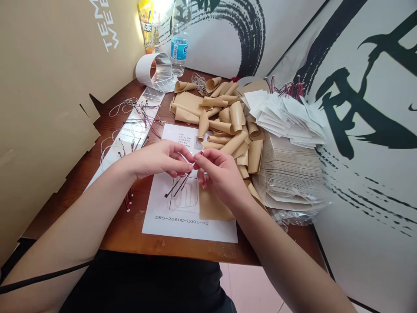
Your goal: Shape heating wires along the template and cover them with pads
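Note:
Over a printed sheet [190,230] my left hand [163,158] and my right hand [216,171] meet fingertip to fingertip. Both are closed in a pinch on a small wire harness [177,188], whose dark ends hang down between them; a bit of red shows at my right fingertips. The exact spot each hand grips is hidden by the fingers. Partly below my right hand lies a flat piece of brown paper [213,208]. More red and black wires [128,201] with white connectors stick out below my left forearm.
Curled brown papers [224,126] are heaped behind my hands. A tall stack of cards [289,169] with white packets [283,113] on top stands right. Wires lie on a white strip [143,108] running from a label roll [146,71]. A water bottle [179,48] stands at the back; cardboard [48,87] walls the left.

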The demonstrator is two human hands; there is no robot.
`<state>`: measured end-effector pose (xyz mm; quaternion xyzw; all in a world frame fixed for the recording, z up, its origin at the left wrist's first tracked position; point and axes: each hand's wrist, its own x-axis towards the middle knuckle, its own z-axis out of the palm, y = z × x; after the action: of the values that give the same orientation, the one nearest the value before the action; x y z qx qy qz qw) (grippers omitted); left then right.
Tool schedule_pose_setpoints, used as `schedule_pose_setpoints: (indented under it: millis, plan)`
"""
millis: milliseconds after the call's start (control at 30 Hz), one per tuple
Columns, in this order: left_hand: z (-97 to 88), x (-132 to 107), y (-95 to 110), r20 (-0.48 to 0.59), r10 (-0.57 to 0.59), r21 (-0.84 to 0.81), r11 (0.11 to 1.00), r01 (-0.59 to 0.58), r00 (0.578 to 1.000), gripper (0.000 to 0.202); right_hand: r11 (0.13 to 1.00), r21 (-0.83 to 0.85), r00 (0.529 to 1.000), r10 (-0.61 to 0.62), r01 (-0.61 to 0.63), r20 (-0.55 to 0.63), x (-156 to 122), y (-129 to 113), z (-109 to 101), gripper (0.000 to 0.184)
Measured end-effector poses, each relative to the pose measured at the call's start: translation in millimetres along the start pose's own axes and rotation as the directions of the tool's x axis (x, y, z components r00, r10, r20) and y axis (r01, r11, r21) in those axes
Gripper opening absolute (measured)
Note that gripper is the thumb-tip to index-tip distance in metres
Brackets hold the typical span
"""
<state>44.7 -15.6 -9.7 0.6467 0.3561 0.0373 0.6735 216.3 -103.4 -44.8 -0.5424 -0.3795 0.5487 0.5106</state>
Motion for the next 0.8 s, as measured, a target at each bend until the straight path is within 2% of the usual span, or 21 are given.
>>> schedule_pose_setpoints:
  millis: [233,433,533,700,800]
  plan:
    - [-4.4,0.5,-3.6,0.036,-0.043,-0.023,0.999,0.043,0.998,0.022,0.999,0.025,0.999,-0.02,0.019,0.041,0.9,4.4,-3.9,0.037]
    - [-7.5,2.1,-7.3,0.137,-0.032,-0.133,0.99,0.05,0.99,0.027,0.986,0.161,0.992,-0.064,0.046,0.107,6.3,9.2,-9.3,0.031]
    - [-9.0,3.9,-10.1,0.155,-0.001,-0.162,0.986,0.026,0.988,0.025,0.976,0.216,0.987,-0.067,0.034,0.147,7.7,8.0,-9.7,0.032]
    - [-8.4,7.3,-12.1,0.1,0.033,-0.114,0.993,-0.022,0.994,0.024,0.977,0.212,0.986,-0.057,0.023,0.16,8.6,7.4,-9.8,0.033]
    - [-5.9,8.3,-10.9,0.036,0.067,-0.062,0.996,-0.065,0.997,0.022,0.986,0.163,0.994,-0.038,0.02,0.105,8.2,7.9,-10.2,0.036]
